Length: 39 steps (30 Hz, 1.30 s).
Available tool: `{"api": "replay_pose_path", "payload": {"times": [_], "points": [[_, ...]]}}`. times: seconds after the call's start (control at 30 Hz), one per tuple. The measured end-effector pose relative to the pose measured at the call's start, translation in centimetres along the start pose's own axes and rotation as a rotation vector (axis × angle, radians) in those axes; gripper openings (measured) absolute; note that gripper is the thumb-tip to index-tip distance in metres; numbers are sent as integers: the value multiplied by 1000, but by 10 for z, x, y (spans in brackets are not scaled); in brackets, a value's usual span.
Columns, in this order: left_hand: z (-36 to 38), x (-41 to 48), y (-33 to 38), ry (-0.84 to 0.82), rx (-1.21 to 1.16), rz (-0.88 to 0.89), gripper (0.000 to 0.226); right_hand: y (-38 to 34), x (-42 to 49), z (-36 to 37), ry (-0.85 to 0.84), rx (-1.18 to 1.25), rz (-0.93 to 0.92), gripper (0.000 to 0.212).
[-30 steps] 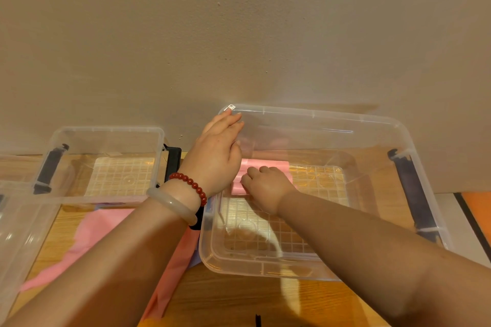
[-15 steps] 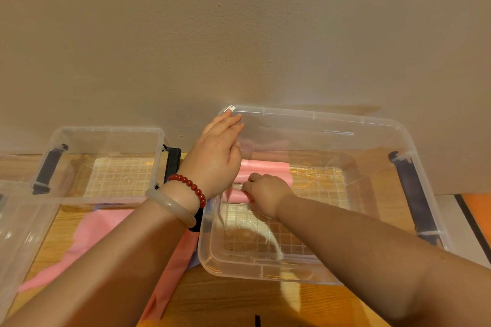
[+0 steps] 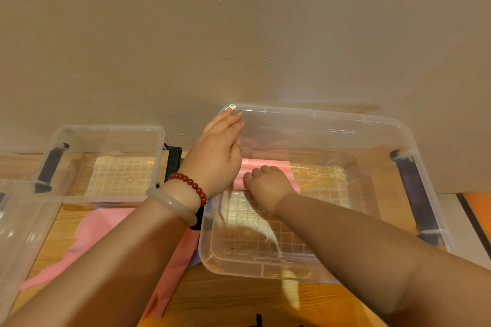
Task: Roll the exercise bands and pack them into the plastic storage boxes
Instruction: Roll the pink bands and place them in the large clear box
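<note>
Head view: the right-hand clear box [image 3: 318, 112] stood on the wooden table [image 3: 225, 300] against the wall [image 3: 239, 34], a black latch [image 3: 414, 194] on its right end. Two rolled bands lay inside it at the far left of the gridded floor, side by side and touching: the far pink roll [image 3: 265, 163] and the near pink roll [image 3: 295, 188]. The right hand [image 3: 268, 183] was down in the box with its fingers curled over the near pink roll, grasping it. The left hand [image 3: 218, 151] was released, its fingers straight and laid along the box's left wall up to the far-left corner.

The left clear box [image 3: 106, 129] held nothing that showed. A third clear box [image 3: 10, 220] cut into the near left edge; I could not tell what it held. A flat pink band [image 3: 101, 228] lay unrolled on the table under the left forearm.

Half a second before, the right hand and the near pink roll had sat slightly nearer the person, the roll a little askew; now it lay snug beside the far one. The left hand had kept its place.
</note>
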<state>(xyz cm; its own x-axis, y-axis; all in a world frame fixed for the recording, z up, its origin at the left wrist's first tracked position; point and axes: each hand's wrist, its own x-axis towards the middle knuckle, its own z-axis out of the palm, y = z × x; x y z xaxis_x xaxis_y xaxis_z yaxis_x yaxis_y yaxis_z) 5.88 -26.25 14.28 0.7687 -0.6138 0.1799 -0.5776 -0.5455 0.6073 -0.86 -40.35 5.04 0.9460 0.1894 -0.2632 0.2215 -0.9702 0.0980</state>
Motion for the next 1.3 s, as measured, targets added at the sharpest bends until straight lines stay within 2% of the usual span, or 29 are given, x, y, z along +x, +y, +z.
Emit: {"api": "replay_pose_path", "payload": {"times": [0.17,0.43,0.73,1.3], "points": [[-1,-1,2,-14,6,-15,43,2,-3,-5,40,59,-38,25],[-2,0,3,-42,11,-41,56,2,2,-7,-19,76,20,29],[-6,-2,-2,-31,32,-63,58,-4,8,-10,-105,143,43,29],[-14,-8,-6,-42,34,-96,58,-16,8,-32,-194,59,-25,33]]}}
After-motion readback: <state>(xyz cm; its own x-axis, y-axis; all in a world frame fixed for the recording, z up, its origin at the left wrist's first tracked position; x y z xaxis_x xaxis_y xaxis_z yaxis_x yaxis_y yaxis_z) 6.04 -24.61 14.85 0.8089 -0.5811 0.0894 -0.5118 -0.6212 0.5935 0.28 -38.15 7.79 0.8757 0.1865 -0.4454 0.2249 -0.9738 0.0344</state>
